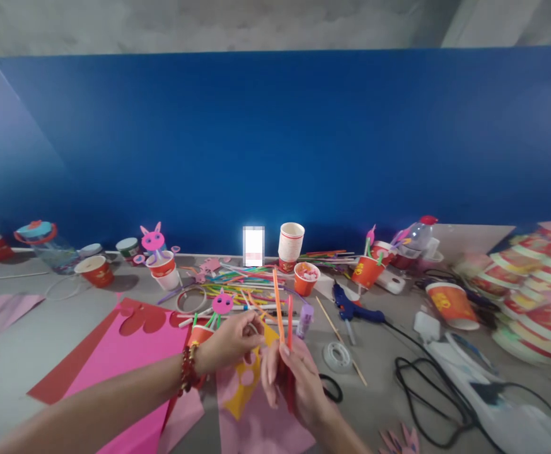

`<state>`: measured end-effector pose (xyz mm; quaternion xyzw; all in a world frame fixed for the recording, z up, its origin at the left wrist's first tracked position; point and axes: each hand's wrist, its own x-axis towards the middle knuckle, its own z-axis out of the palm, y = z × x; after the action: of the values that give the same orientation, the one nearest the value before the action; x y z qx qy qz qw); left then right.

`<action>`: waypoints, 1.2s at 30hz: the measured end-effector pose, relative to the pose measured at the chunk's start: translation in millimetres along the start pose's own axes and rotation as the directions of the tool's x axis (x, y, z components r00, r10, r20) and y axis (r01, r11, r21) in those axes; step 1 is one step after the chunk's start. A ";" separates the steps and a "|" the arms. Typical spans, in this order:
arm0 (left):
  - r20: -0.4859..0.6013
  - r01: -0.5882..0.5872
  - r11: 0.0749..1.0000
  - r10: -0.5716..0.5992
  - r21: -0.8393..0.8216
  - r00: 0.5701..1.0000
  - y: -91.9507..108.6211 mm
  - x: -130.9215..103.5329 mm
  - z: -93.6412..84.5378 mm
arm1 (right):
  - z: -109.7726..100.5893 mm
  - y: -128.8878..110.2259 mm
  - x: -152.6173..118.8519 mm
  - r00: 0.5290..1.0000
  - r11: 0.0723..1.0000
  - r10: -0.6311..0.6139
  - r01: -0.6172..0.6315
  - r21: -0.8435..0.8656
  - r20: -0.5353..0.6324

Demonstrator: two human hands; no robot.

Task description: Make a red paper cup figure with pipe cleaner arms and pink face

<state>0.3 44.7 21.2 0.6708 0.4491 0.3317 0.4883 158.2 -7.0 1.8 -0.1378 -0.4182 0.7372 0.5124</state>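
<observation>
Here, the orange straw (278,306) rises from the right hand (304,383), pinched by its fingers (295,362); left hand's (228,340) hold unclear.

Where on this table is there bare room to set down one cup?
Left: between the lilac paper and the red sheet. Right: below the glue gun, beside the stick. Crowded: straws in the middle, cups behind.

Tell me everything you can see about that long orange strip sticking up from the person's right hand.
The orange strip is long, narrow and bright, with a smooth, plastic-like look; its exact material is unclear. It stands almost upright, top leaning slightly left in the picture. The right hand grips it low down, hiding its lower part. A red strip rises beside it from the same hand, less high. The left hand does not touch it.
</observation>
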 end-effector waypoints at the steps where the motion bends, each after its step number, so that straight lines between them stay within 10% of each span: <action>1: 0.005 -0.010 1.000 0.010 0.026 1.000 -0.9 -1.7 1.5 | 0.3 0.6 0.8 1.000 1.000 0.009 -0.009 0.002 -0.010; 15: 0.155 -0.049 0.949 0.101 -0.311 0.983 65.0 13.5 -0.4 | -7.0 12.8 4.0 0.983 0.937 0.128 -0.164 -0.310 -0.132; 19: -0.029 -0.298 0.864 0.338 0.405 0.941 67.2 52.9 -35.1 | -11.8 15.0 3.5 0.982 0.840 -0.016 -0.088 -0.535 -0.187; 24: -0.026 -0.225 0.755 0.305 0.616 0.952 41.2 85.8 -64.9 | -18.2 2.5 5.1 0.979 0.621 -0.119 -0.055 -0.782 -0.164; 30: 0.165 -0.336 0.645 0.311 0.687 0.936 32.0 29.3 -39.1 | -17.6 -18.9 5.5 0.938 0.593 -0.283 0.009 -0.805 -0.198; 32: 0.351 -0.409 0.518 0.211 0.751 0.912 30.3 2.8 -25.4 | -15.3 -23.1 3.5 0.887 0.621 -0.396 0.070 -0.780 -0.236; 36: 0.354 -0.351 0.248 0.035 0.903 0.935 16.6 -30.9 -2.8 | -13.1 -27.4 1.5 0.811 0.662 -0.508 0.152 -0.734 -0.290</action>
<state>-9.2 15.1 37.7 0.9150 0.4016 -0.0390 -0.0043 183.4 4.0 14.8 -0.4094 -0.5381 0.3648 0.6402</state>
